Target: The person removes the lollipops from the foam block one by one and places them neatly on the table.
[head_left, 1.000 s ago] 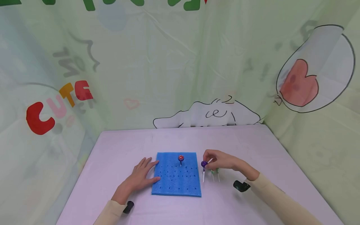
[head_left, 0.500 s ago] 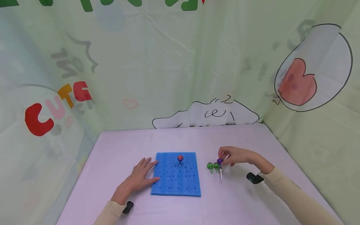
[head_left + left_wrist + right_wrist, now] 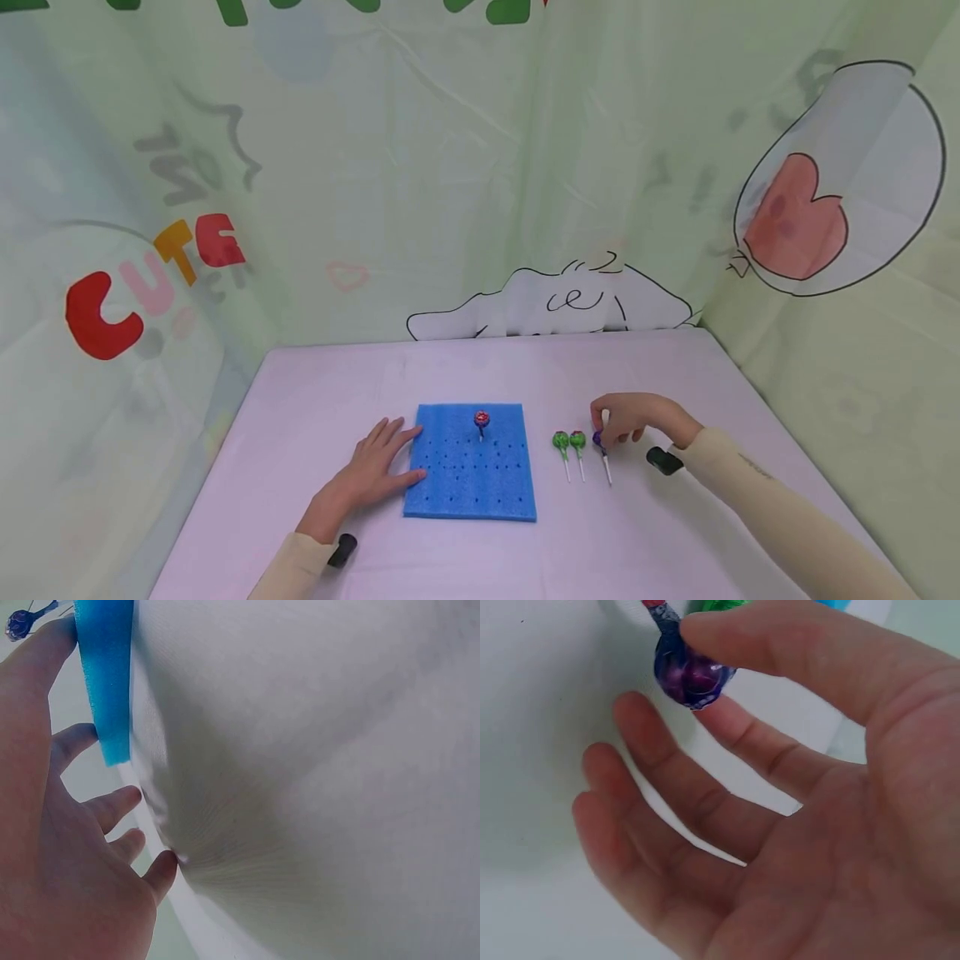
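Observation:
Thumb and index finger of my right hand (image 3: 628, 415) pinch a purple-wrapped lollipop (image 3: 597, 438); its white stick points toward the near side of the table. The right wrist view shows the purple lollipop (image 3: 692, 675) between the thumb and index finger, other fingers loosely bent. Just left of it lie two green lollipops (image 3: 561, 442), side by side. My left hand (image 3: 372, 473) is spread, its thumb and index fingertips touching the left edge of a blue foam board (image 3: 468, 492) with rows of small holes. A red-topped lollipop (image 3: 482, 419) stands upright in the board's far part.
A pale cloth covers the table (image 3: 337, 375). Behind it hangs a printed curtain (image 3: 450, 192), with more curtain on both sides. A dark wrist camera (image 3: 664, 461) sits under the right wrist, and another camera (image 3: 343, 550) under the left.
My right hand has carried the purple lollipop from between the board and the green lollipops to the right of them, uncovering the green ones. The left hand and the board stay put.

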A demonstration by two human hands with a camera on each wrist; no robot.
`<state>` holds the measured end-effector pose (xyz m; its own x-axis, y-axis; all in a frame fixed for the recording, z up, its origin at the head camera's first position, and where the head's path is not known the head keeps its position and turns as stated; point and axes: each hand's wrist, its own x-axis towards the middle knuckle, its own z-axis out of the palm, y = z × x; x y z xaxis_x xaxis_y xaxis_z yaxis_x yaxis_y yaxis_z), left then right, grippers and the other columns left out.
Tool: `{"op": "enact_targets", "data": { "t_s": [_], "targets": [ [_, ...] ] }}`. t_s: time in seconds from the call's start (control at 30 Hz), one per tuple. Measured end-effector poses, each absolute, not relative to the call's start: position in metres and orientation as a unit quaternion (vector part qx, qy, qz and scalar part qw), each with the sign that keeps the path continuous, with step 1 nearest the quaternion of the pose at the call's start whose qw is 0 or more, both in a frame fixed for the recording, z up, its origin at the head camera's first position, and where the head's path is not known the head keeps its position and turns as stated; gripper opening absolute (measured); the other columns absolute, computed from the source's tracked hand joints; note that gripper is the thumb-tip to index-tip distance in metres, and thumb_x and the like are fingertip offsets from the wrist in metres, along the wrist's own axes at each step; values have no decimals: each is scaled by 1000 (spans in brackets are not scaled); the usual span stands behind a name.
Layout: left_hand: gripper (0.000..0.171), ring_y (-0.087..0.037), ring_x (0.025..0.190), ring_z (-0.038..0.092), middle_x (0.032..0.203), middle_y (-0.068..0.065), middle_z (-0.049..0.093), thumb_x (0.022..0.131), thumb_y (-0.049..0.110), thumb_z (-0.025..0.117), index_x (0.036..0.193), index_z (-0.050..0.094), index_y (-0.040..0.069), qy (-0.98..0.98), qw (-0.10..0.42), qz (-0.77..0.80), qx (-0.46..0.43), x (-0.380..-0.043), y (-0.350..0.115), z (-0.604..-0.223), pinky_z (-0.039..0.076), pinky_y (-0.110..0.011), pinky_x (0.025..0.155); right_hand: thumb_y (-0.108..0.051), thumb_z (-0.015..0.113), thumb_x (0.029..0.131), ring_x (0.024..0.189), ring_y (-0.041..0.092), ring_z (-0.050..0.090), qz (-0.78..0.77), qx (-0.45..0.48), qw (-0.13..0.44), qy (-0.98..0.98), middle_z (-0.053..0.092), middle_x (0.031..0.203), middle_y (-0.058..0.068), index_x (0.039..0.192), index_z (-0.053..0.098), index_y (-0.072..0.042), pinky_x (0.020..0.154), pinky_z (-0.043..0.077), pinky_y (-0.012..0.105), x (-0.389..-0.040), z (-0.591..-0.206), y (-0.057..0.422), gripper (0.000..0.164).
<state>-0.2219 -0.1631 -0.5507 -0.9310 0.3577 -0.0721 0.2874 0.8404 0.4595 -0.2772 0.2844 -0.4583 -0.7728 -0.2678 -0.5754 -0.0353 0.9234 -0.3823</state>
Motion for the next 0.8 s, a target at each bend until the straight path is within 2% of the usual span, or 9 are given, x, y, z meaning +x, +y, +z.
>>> {"op": "enact_targets", "data": {
  "t_s": [0.63,0.8],
  "targets": [
    [80,-40,156,11,167,-12,24,90,61,64,156,37,27,954,78,236,170,-220,-161,-547,15,-67,121,-11,73,86,77,21,58,-170,-84,331,925,60,79,4,92,60,-10,73,54,41,-281,-460,275,14],
    [80,-40,156,10,167,-12,24,89,63,63,156,36,29,954,79,237,165,-219,-162,-548,14,-68,121,-15,74,88,83,23,58,-164,-87,321,929,60,85,3,97,62,-10,73,54,40,-282,-455,274,15]
  ]
}}
